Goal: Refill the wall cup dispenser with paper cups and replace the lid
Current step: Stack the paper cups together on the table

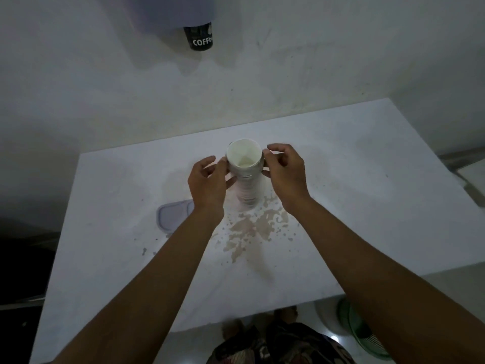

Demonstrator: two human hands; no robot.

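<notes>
A tall stack of white paper cups [245,177] stands upright on the white table [367,206], its open top facing me. My left hand [208,183] touches the stack's left side with curled fingers. My right hand [284,170] touches its right side near the rim. The wall cup dispenser [168,14] hangs on the wall at the top, bluish and blurred, with a black "COFFEE" cup [199,38] sticking out of its bottom. A pale lilac lid [174,212] lies flat on the table, left of the stack and partly hidden by my left forearm.
A brownish spill stain [252,229] spreads on the table in front of the stack. A green basket-like object [359,332] sits on the floor at the lower right. My feet show below the table's near edge.
</notes>
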